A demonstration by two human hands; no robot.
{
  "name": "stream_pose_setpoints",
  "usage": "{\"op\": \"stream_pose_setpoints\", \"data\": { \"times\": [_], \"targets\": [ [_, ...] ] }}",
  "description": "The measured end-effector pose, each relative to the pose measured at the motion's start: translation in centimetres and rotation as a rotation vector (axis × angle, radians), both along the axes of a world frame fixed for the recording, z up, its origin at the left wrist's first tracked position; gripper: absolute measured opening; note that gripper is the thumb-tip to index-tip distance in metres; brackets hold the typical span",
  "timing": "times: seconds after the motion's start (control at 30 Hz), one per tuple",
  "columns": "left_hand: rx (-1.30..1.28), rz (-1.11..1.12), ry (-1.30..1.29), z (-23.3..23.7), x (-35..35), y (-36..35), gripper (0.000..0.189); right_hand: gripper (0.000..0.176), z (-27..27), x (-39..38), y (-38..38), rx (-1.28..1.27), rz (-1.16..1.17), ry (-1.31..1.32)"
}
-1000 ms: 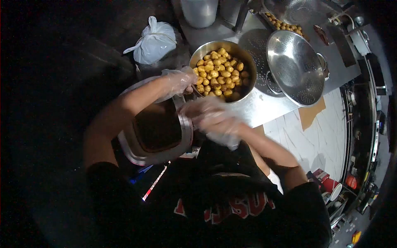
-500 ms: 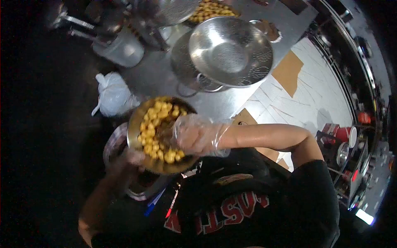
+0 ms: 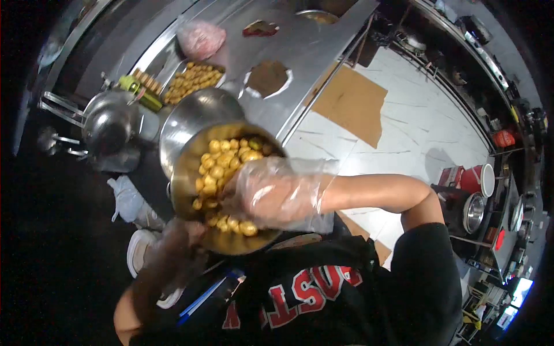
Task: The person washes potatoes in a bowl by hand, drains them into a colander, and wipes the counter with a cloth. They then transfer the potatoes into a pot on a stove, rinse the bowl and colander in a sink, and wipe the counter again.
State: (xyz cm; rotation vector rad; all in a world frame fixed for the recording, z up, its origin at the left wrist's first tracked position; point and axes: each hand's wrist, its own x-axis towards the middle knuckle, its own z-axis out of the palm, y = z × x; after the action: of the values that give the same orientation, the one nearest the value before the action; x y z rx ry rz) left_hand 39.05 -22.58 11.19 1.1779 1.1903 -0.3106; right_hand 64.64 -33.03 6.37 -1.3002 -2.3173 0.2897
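Clasps pot (image 3: 186, 173) by lower-left rim with left hand (image 3: 183, 245), blurred and in shadow; pinches the rim between thumb and fingers, as far as blur allows. Reaches into pot with right hand (image 3: 268, 193), in loose clear plastic glove (image 3: 323, 199). Cannot tell right grip, whether spread or closed: fingertips hidden among small yellow potatoes (image 3: 218, 161). Find potatoes inside pot, heaped mostly at upper left of right hand, with a few more below it. Note pot in front of body, close to black shirt (image 3: 375, 300) with red and white lettering, and overlapping colander (image 3: 199, 118) in view.

Beyond colander, see second lot of potatoes (image 3: 193, 82), beside green bottle (image 3: 140, 92) and near pinkish bag (image 3: 201, 40), on metal counter (image 3: 288, 49). At left of pot, see knotted white bag (image 3: 127, 199); below that, pale tub (image 3: 136, 254), partly covered by left arm. At right, see torn cardboard (image 3: 349, 106) flat on white floor (image 3: 323, 151); farther off, red bucket (image 3: 476, 180).
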Motion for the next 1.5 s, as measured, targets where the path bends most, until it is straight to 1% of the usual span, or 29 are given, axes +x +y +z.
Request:
{"op": "stream_pose_setpoints", "data": {
  "times": [0.1,0.2,0.27,0.3,0.33,0.37,0.4,0.43,0.57,0.67,0.7,0.73,0.8,0.87,0.9,0.97,1.0,1.03,1.07,1.13,1.17,1.23,1.27,1.3,1.33,1.37,1.4,1.47,1.5],
  "targets": [
    [0.027,-0.031,-0.060,-1.2,11.2,0.0,0.028,0.017,0.6,8.3,-2.2,-0.013,-0.160,0.030],
    [-0.089,-0.132,-0.360,-6.2,21.1,2.9,0.011,0.022,1.7,15.8,-3.2,-0.072,-0.304,0.095],
    [-0.171,0.086,-0.366,-6.9,28.5,2.8,0.008,0.027,1.9,20.3,-2.8,-0.186,-0.365,-0.032],
    [-0.128,0.020,-0.319,-6.8,31.6,3.4,0.008,0.033,2.1,22.4,-2.6,-0.205,-0.383,-0.090],
    [-0.291,0.267,-0.284,-8.4,35.8,4.4,0.011,0.033,1.8,24.5,-2.4,-0.206,-0.386,-0.101],
    [-0.231,0.258,-0.359,-7.3,38.6,4.1,0.014,0.035,1.1,26.6,-2.1,-0.175,-0.426,-0.161],
    [-0.236,0.372,-0.361,-8.5,41.5,5.3,0.014,0.038,0.9,28.6,-1.6,-0.142,-0.461,-0.219],
    [-0.292,0.228,-0.364,-9.4,44.0,7.0,0.011,0.039,0.5,30.7,-0.8,-0.207,-0.472,-0.236],
    [-0.302,0.404,-0.487,-10.9,54.5,10.6,0.010,0.023,-0.2,39.9,2.5,-0.137,-0.403,-0.339],
    [-0.216,0.354,-0.492,-10.9,62.8,12.6,0.011,0.027,-2.1,47.8,6.3,-0.128,-0.444,-0.542],
    [-0.177,0.347,-0.499,-10.2,65.3,13.4,0.012,0.025,-2.9,50.5,7.8,0.043,-0.418,-0.603],
    [-0.146,0.344,-0.497,-9.6,67.7,14.0,0.013,0.025,-3.3,53.9,8.9,0.050,-0.382,-0.609],
    [-0.120,0.130,-0.347,-10.8,72.3,18.2,0.006,0.022,-1.8,57.7,11.0,-0.094,-0.472,-0.402],
    [-0.202,0.025,-0.202,-8.2,76.6,21.0,0.032,0.026,-3.3,64.1,15.1,0.185,-0.311,-0.350],
    [-0.341,-0.070,-0.169,-9.1,79.2,24.0,0.041,0.028,-2.9,65.8,16.7,0.138,-0.391,-0.283],
    [-0.237,-0.166,-0.316,-8.1,81.1,25.2,0.047,0.030,-3.0,69.2,19.9,0.078,-0.429,-0.225],
    [-0.120,-0.252,-0.434,-8.0,82.0,25.9,0.049,0.027,-3.7,71.6,21.6,-0.031,-0.422,0.068],
    [-0.125,-0.215,-0.438,-8.3,82.8,26.3,0.049,0.026,-4.9,73.6,22.8,-0.101,-0.400,0.213],
    [-0.041,-0.037,-0.482,-8.5,83.5,26.9,0.049,0.025,-6.1,75.7,24.0,-0.166,-0.381,0.359],
    [0.054,0.183,-0.516,-9.2,83.6,27.3,0.049,0.022,-9.1,79.3,26.6,-0.312,-0.610,0.265],
    [0.128,0.289,-0.755,-9.5,82.2,26.2,0.044,0.020,-11.4,81.8,27.5,-0.302,-0.541,0.362],
    [0.193,0.483,-0.818,-11.1,81.0,26.0,0.038,0.016,-17.7,86.0,29.5,-0.365,-0.479,0.675],
    [0.166,0.571,-0.644,-12.6,81.0,26.3,0.035,0.014,-21.0,87.9,30.5,-0.443,-0.487,0.890],
    [0.673,0.438,-0.629,-15.9,79.9,26.2,0.033,0.013,-23.2,89.0,31.4,-0.491,-0.529,0.988],
    [0.731,0.525,-0.520,-15.8,80.0,25.1,0.032,0.012,-25.5,90.1,32.1,-0.545,-0.579,1.085],
    [0.777,0.613,-0.408,-15.5,80.2,23.9,0.031,0.014,-27.6,91.6,32.4,-0.505,-0.418,1.083],
    [0.367,0.931,-0.253,-12.4,81.1,22.4,0.031,0.017,-29.7,93.1,32.8,-0.469,-0.253,1.088],
    [0.357,1.037,-0.220,-14.2,80.3,21.0,0.032,0.024,-29.3,93.2,32.0,-0.708,-0.405,1.646],
    [0.332,1.120,-0.209,-15.1,80.1,20.1,0.033,0.029,-31.8,94.6,32.3,-0.687,-0.246,1.699]
  ]
}}
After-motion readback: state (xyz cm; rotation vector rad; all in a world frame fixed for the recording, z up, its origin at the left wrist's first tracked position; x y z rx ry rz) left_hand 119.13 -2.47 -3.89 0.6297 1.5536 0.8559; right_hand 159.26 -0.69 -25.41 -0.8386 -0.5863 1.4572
